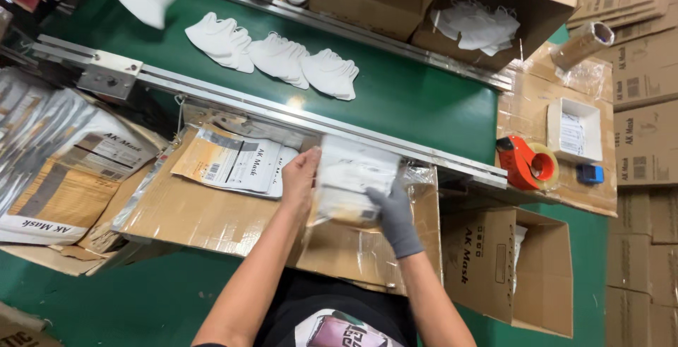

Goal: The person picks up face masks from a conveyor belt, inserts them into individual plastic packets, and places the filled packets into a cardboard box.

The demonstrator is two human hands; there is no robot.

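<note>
Both my hands hold a clear plastic pouch (353, 177) with a white mask inside, blurred by motion, above a tape-covered cardboard work surface (212, 213). My bare left hand (300, 177) grips the pouch's left edge. My right hand (392, 213), in a grey glove, holds its lower right corner. A stack of flat printed pouches (236, 163) lies just left of my left hand. On the green conveyor belt (424, 100) beyond, three piles of white masks (279, 57) lie in a row.
An open cardboard box (505, 262) stands at lower right, another with white masks (477, 26) at the top. A red tape dispenser (526, 163), small white box (575, 129) and tape roll (583, 43) sit at right. Printed bags (63, 177) pile at left.
</note>
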